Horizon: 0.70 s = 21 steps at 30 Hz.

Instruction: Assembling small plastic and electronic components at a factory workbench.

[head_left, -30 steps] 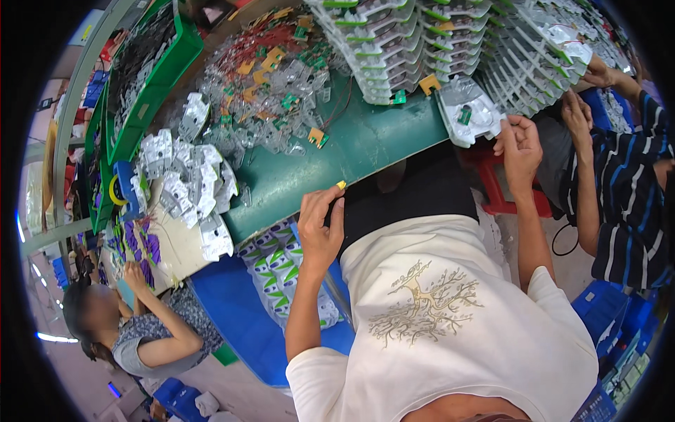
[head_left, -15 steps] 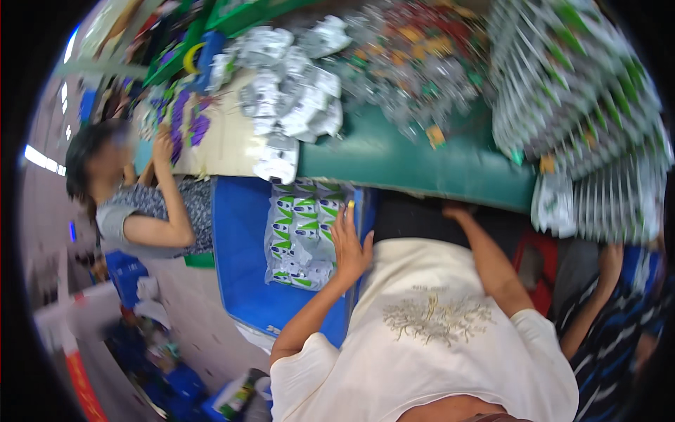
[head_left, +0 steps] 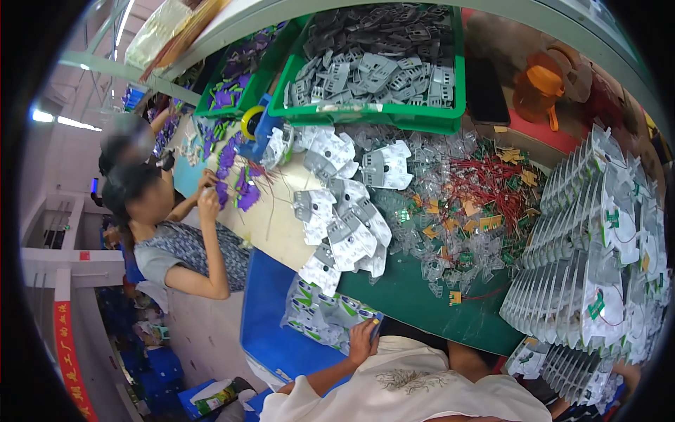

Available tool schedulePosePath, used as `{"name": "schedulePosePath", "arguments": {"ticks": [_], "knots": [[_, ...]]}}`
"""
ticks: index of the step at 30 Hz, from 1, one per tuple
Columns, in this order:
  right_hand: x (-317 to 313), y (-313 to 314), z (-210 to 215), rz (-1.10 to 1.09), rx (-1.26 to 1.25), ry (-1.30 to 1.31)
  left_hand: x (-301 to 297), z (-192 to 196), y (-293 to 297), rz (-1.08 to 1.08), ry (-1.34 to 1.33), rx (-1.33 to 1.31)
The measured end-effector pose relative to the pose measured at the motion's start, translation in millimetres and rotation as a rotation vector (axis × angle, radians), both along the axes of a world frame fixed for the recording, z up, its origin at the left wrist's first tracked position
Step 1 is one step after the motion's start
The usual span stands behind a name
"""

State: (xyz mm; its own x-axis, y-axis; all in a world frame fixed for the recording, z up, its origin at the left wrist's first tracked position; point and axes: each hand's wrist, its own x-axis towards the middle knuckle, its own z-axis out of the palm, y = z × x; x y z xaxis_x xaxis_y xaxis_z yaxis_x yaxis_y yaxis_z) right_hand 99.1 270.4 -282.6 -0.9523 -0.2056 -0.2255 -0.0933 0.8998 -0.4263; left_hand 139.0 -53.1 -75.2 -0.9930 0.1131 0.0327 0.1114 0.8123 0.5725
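Grey-white plastic shells (head_left: 628, 228) stacked with green boards (head_left: 596, 306), loose shells (head_left: 354, 247) remaining. Left hand's (head_left: 363, 342) half-curled, can't tell if holding; right hand's hidden.

Bag (head_left: 325, 315) in bin (head_left: 271, 341) | housings (head_left: 353, 247) left of wires (head_left: 485, 183) | stacked shells (head_left: 573, 267) right | tray (head_left: 365, 119) behind housings

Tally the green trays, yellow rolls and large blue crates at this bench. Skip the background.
Green trays: 2 (one holding grey parts, one purple)
Yellow roll: 1
Large blue crate by the left hand: 1
Total: 4
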Motion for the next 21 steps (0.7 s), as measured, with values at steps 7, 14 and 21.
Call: {"name": "schedulePosePath", "arguments": {"ticks": [7,14,21], "knots": [[52,7,-7,-0.047,-0.067,-0.063,12,-8,-3,0.0,-0.044,0.044],[-3,-44,8,-0.003,-0.07,-0.24,0,11,-1,0.01,-0.011,-0.014],[-30,-78,43,-0.113,-0.061,-0.341,-8,11,7,0.005,0.03,-0.004]]}}
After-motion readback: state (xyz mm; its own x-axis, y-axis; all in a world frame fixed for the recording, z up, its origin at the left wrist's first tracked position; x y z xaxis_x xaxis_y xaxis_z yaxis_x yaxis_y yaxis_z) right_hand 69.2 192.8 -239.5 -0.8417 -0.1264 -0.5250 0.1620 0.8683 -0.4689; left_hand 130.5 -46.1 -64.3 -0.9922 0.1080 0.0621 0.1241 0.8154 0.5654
